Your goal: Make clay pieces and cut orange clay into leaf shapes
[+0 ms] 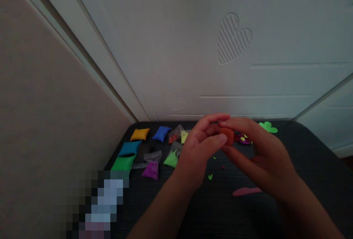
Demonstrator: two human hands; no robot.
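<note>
Both hands meet above the dark table around an orange-red lump of modelling clay (227, 136). My left hand (200, 145) presses its thumb against the near left side of the lump, with its fingers curled behind. From the other side, my right hand (260, 154) pinches the lump between its thumb and fingers. Below the hands lie a small green grass-like clay piece (210, 177) and a tiny dark red bit (223, 167). A pink plastic knife (245, 191) rests on the table, its right end hidden by my right hand.
Packets of yellow-orange clay (140, 134), blue clay (161, 134), green clay (123, 163) and purple clay (151, 170) lie at the left. A purple piece with yellow spots (244, 139) and a green flower-like shape (268, 127) lie behind my right hand. A white panel (193, 47) borders the table's back.
</note>
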